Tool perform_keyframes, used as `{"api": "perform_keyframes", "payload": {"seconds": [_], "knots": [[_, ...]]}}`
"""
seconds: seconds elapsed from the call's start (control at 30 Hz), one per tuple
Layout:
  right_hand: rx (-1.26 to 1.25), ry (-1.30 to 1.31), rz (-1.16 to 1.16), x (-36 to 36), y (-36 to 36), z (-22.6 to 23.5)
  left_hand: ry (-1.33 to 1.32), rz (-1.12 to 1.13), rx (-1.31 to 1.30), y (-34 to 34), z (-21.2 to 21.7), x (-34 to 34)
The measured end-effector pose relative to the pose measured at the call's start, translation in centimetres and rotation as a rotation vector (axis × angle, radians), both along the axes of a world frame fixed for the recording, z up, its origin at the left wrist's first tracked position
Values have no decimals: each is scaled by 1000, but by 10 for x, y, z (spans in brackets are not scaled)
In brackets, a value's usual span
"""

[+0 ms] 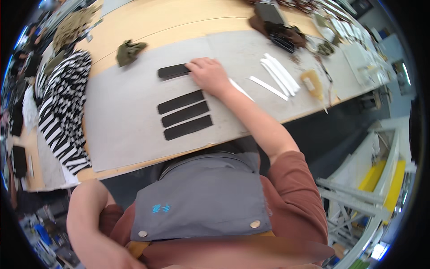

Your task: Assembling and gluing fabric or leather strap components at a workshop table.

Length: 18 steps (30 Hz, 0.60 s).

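Four dark pieces lie on the grey table covering (121, 112). At the far one, a black strip (172, 71), my right hand (208, 74) has its fingers curled over the right end, which they hide. Nearer to me, three more black strips with rounded left ends lie in a row, apart from each other: the far strip (180, 101), the middle strip (185, 114) and the near strip (187, 127). My left arm (87, 219) bends back toward my body. The left hand runs off the lower edge, its fingers hidden.
Several white strips (278, 74) lie right of my right arm, beside a tan piece (312, 84). A crumpled olive cloth (130, 52) sits at the back left. Black-and-white patterned fabric (67, 107) covers the left side. A dark box (270, 14) stands far right.
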State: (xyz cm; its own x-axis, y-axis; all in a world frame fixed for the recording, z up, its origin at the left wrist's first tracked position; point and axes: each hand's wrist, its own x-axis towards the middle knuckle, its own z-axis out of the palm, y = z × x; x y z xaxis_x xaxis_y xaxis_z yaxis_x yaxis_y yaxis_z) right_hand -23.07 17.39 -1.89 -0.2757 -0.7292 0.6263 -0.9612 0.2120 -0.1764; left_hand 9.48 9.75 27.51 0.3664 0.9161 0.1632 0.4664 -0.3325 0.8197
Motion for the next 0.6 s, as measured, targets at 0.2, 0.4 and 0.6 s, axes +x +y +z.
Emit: {"api": "perform_keyframes", "payload": {"seconds": [0.2,0.4,0.6], "knots": [[50,115,26,-7,9,0,-357,1150,569,-46,-110,-50],[124,341,114,-9,0,3,-197,2075,-30,-106,-207,-99],[99,376,168,-14,-2,12,74,2304,-68,-124,-247,-133]]}}
